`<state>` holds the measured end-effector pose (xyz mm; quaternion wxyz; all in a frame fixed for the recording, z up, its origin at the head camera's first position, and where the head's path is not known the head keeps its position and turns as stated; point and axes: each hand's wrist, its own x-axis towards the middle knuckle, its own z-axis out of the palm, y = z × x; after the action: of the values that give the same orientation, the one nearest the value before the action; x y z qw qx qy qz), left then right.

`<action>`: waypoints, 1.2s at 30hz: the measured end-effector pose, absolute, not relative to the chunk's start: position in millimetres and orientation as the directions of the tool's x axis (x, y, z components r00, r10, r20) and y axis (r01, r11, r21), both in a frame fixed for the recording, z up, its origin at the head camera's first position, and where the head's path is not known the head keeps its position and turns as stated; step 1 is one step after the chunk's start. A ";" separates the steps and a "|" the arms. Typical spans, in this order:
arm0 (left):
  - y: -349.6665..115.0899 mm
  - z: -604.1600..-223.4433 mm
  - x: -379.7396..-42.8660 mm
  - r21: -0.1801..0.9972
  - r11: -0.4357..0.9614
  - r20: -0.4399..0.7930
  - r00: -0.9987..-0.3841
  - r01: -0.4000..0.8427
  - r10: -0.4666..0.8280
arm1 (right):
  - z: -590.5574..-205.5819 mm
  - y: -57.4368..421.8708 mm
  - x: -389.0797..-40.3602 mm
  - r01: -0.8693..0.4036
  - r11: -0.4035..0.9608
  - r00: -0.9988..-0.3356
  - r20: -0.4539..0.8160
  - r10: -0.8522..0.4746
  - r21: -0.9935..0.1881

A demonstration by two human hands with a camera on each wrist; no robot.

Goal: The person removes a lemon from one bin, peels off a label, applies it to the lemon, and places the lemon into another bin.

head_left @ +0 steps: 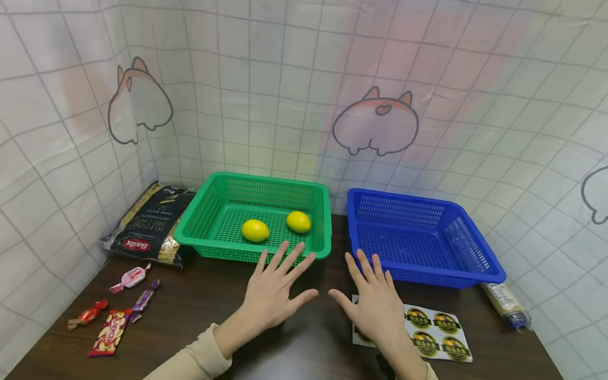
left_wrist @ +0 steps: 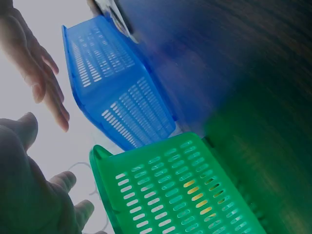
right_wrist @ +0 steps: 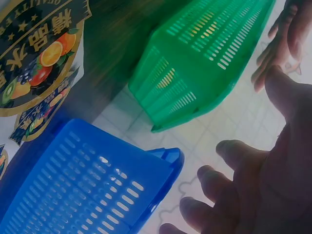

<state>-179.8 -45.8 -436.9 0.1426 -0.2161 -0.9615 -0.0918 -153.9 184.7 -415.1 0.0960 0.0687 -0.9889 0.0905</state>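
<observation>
My left hand is held in front of the green basket, palm down with fingers spread and nothing in it. Two yellow lemons lie inside that basket. To the right, my right hand hovers with spread fingers before the blue basket, over part of a sticker sheet with round fruit labels. In the left wrist view, the left fingers stand near the green basket's wall. The right fingers are beside the blue basket's rim in the right wrist view.
A black pasta bag leans at the back left. Several wrapped candies lie on the dark table at the left. A clear packet sits right of the blue basket. A patterned curtain stands behind the baskets.
</observation>
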 end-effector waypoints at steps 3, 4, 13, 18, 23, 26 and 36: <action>-47.2 -436.1 -179.7 0.111 0.890 0.308 -0.866 0.443 0.393 | -415.4 186.0 -153.6 -0.142 0.976 -0.973 0.203 -0.108 -0.162; -47.9 -435.6 -180.0 0.108 0.892 0.304 -0.869 0.440 0.391 | -415.0 186.6 -153.4 -0.141 0.977 -0.972 0.210 -0.105 -0.163; -62.8 -424.7 -189.0 0.129 0.897 0.299 -0.879 0.423 0.371 | -411.2 197.2 -151.7 -0.153 0.977 -0.954 0.279 -0.108 -0.146; -78.0 -417.1 -194.2 0.156 0.897 0.314 -0.882 0.413 0.351 | -410.3 202.9 -148.1 -0.190 0.974 -0.927 0.350 -0.136 -0.125; -94.0 -409.5 -198.9 0.166 0.901 0.347 -0.879 0.400 0.327 | -410.5 205.7 -143.4 -0.209 0.969 -0.903 0.406 -0.140 -0.130; -102.2 -406.7 -200.6 0.176 0.906 0.343 -0.887 0.384 0.309 | -411.9 207.3 -141.6 -0.211 0.966 -0.905 0.404 -0.134 -0.151; -119.1 -408.3 -204.1 0.226 0.913 0.321 -0.911 0.339 0.259 | -421.5 220.4 -146.6 -0.126 0.977 -0.992 0.032 -0.122 -0.174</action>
<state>-204.1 -119.1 -408.3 0.1438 -0.1545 -0.9674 -0.1399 -146.6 220.4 -421.5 0.0106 0.0623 -0.9941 0.0882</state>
